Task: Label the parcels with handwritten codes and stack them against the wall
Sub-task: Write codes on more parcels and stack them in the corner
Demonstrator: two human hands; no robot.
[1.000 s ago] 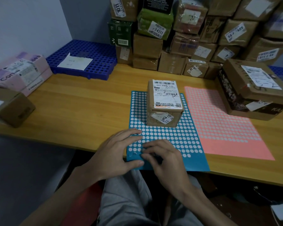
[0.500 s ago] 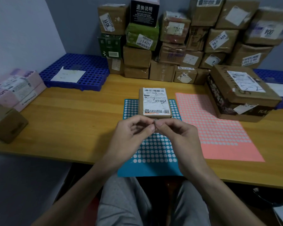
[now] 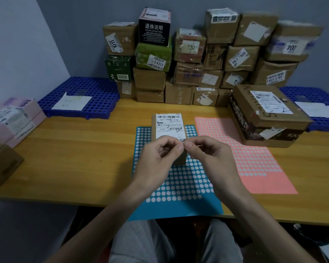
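Left hand (image 3: pixel 158 158) and right hand (image 3: pixel 209 158), fingers curled, meet tip to tip in a narrow pinch, its contents too small to tell, with the small parcel (image 3: pixel 169 124) standing just beyond at 12 o'clock on the blue sticker sheet (image 3: pixel 179 186).

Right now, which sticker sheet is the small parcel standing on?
The blue sheet: the small parcel stands on its far end. The pink sheet lies to its right, parcel off it.

Pinching with left hand (image 3: pixel 157 160) and right hand (image 3: pixel 209 158), tips meeting, over blue sticker sheet (image 3: pixel 180 188), before small parcel (image 3: pixel 168 125). Just right, pink sheet (image 3: pixel 254 160); against far wall, stacked parcels (image 3: pixel 198 63).
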